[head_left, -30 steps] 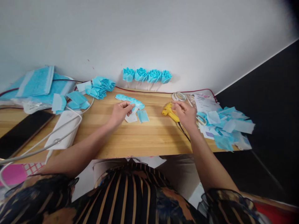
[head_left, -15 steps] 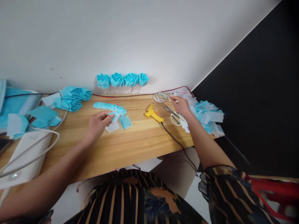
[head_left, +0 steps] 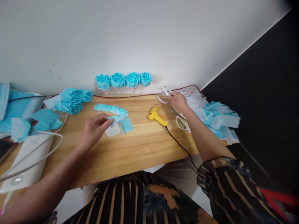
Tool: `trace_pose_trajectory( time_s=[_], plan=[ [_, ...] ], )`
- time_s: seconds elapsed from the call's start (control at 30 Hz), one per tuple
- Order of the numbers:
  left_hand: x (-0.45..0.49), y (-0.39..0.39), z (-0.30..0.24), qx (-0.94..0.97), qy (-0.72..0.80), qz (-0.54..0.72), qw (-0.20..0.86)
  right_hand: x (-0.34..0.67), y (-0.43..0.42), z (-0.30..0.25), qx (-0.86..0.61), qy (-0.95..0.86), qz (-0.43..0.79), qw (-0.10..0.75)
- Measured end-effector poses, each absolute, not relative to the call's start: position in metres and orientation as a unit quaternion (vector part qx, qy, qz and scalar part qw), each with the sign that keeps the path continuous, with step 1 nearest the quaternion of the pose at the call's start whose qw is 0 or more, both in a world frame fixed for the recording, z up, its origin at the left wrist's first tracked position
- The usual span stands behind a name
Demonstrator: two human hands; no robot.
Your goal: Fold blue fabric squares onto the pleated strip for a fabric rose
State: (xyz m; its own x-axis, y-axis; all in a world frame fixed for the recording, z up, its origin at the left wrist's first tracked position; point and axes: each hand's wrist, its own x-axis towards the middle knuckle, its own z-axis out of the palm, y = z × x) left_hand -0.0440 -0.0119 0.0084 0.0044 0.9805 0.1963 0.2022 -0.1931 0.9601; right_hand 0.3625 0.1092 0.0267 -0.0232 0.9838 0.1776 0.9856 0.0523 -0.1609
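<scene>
My left hand (head_left: 97, 127) pinches a small folded blue fabric piece (head_left: 115, 118) between thumb and fingertips. It hovers by a row of blue folded petals (head_left: 111, 109) on the table. Beneath and beside it lie a white fabric square (head_left: 113, 131) and a blue one (head_left: 127, 125). At the back right, my right hand (head_left: 177, 100) is closed on a thin white ring, apparently a tape roll (head_left: 166, 90), tilted up on edge. Another white tape roll (head_left: 163, 98) lies flat under it. Scissors (head_left: 181, 122) with white handles rest below my right wrist, partly covered.
A yellow glue gun (head_left: 157, 115) with a black cord lies mid-table. Several blue fabric roses (head_left: 118, 80) on sticks stand along the wall; more roses (head_left: 72, 101) lie left. Fabric scraps (head_left: 221, 119) are heaped right. A white power strip (head_left: 30, 158) with cables sits left.
My right hand has taken hold of one tape roll and tipped it up off the other. My left hand keeps its pinch on the blue piece. The view has shifted slightly.
</scene>
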Motion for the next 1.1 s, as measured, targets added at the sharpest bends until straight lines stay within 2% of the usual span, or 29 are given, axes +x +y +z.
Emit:
trace_pose_trajectory(
  time_s=[0.07,0.13,0.2,0.27,0.47,0.77,0.83,0.9,0.97,1.03,1.1],
  plan=[
    [-0.046,-0.015,0.019,0.625,0.477,0.498,0.365,0.348,0.088,0.046,-0.668,-0.729,0.020,0.146],
    [-0.044,-0.022,0.033,0.683,0.432,0.476,0.347,0.327,0.060,0.065,-0.560,-0.793,0.157,0.181],
    [-0.037,-0.028,0.046,0.725,0.399,0.442,0.345,0.303,0.031,0.079,-0.445,-0.835,0.288,0.148],
    [-0.028,-0.034,0.053,0.758,0.362,0.407,0.359,0.282,0.009,0.088,-0.371,-0.845,0.362,0.128],
    [-0.013,-0.036,0.049,0.784,0.303,0.380,0.387,0.269,-0.009,0.087,-0.296,-0.841,0.435,0.126],
    [0.003,-0.044,0.032,0.633,0.323,0.324,0.625,0.277,-0.016,0.071,-0.369,-0.820,0.386,0.206],
    [0.005,-0.042,0.023,0.591,0.336,0.345,0.647,0.286,-0.015,0.064,-0.403,-0.808,0.357,0.239],
    [0.003,-0.038,0.014,0.560,0.351,0.383,0.646,0.303,-0.013,0.057,-0.465,-0.801,0.278,0.253],
    [-0.001,-0.034,0.008,0.543,0.367,0.421,0.628,0.328,-0.011,0.047,-0.547,-0.801,0.134,0.203],
    [-0.004,-0.031,0.004,0.535,0.387,0.450,0.601,0.355,-0.010,0.035,-0.628,-0.772,-0.017,0.097],
    [-0.006,-0.030,0.003,0.531,0.412,0.472,0.571,0.377,-0.011,0.021,-0.673,-0.733,-0.099,-0.001]
  ],
)
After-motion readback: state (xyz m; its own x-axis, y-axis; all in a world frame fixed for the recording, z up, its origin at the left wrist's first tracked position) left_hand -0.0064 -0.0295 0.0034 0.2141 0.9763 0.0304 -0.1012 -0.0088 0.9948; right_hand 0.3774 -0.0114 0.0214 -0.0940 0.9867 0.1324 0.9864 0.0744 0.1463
